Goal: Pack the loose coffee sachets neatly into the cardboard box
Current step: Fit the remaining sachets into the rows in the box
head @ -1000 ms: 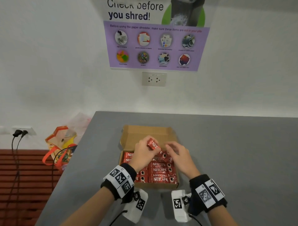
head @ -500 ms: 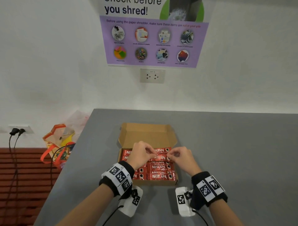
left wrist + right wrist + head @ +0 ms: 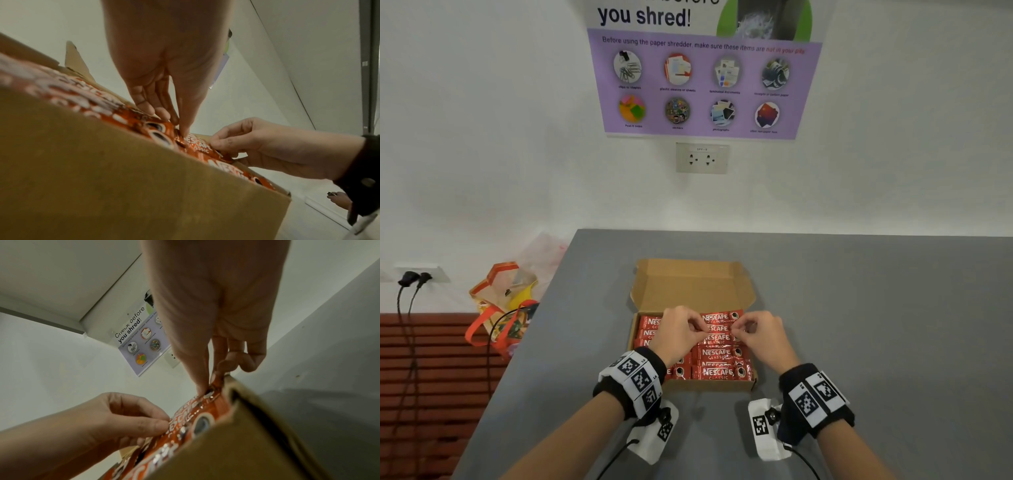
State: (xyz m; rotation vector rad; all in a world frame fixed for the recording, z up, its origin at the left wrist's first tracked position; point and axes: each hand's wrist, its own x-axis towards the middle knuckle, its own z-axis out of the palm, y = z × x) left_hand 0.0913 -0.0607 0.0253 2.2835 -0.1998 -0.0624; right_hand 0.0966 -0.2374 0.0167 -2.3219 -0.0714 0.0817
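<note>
Two rows of red sachets (image 3: 726,372) fill the cardboard box (image 3: 717,386) on the grey worktop (image 3: 859,308), and the nearest ones lie flat and square against the near wall. Moving up the right-hand row now: both hands are down over the box. The left hand (image 3: 677,333) pinches the left end of one sachet (image 3: 717,328), thumb and fingertips curled onto the foil. The right hand (image 3: 760,334) pinches the other end, and the right wrist view shows its thumb tip pressed onto the wrapper just inside the box's right wall.

And here's the change! A second ago that sachet was up in the air, tilted, held above the pack. Half a second ago it had swung level over the far part of the row. Now it's lower, sitting in among its neighbours between the second and third from the far end, and both hands have dropped with it.

So this one looks to be nearly seated, though the grip isn't released yet. I'd say it needs a gentle press flat before letting go. No loose sachets show on the worktop, so the packing may be close to done. Beyond the hands the lid (image 3: 693,286) stands open at the far side.
</note>
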